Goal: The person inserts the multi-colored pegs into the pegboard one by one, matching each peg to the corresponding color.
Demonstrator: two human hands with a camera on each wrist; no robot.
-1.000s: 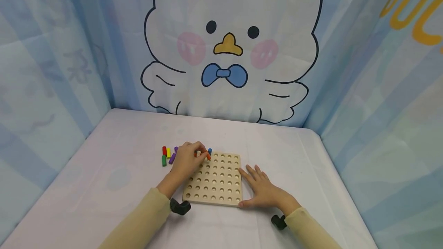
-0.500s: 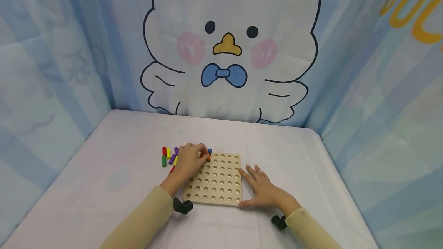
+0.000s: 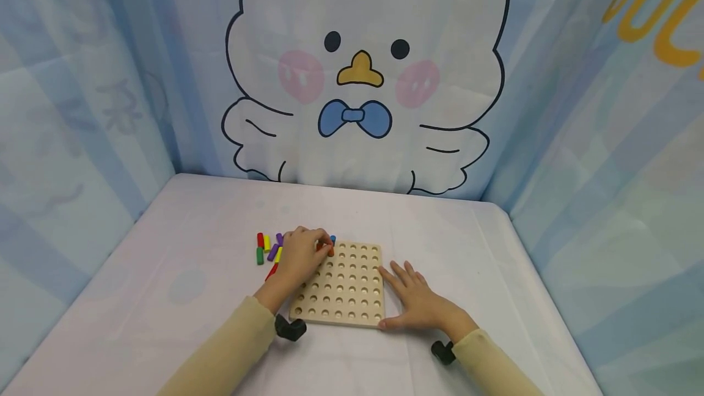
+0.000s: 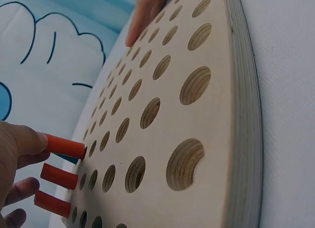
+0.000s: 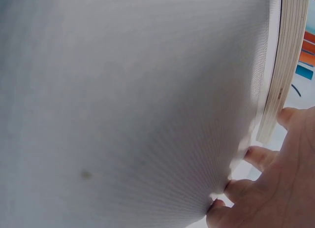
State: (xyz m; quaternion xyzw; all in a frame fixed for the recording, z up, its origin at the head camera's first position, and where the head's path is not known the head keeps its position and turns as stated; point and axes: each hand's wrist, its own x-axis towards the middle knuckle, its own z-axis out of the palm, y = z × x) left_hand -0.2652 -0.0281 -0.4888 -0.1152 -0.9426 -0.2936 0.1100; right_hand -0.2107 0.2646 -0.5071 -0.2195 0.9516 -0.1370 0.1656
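My left hand [image 3: 299,256] is over the far left part of a wooden board [image 3: 337,323] with rows of round holes. Its thumb and a finger pinch an orange-red peg [image 4: 64,146], whose lower end meets the board at a hole. Two more orange-red pegs stand beside it, the nearer one [image 4: 60,176] and another [image 4: 52,203]. Behind them a blue peg [image 3: 333,239] shows at the board's far edge. My right hand [image 3: 420,304] lies with spread fingers at the board's right side, thumb and index fingertip touching its edge.
Loose pegs lie left of the board: a red peg [image 3: 261,239], a yellow peg [image 3: 267,243], a green peg [image 3: 260,256], a purple peg [image 3: 272,253] and others partly behind the left hand. A white cloth [image 3: 187,322] covers the table; a printed curtain [image 3: 357,157] hangs behind.
My left hand has shifted slightly right, and the tilted orange-red peg now stands more upright at the board. The right hand keeps its place.
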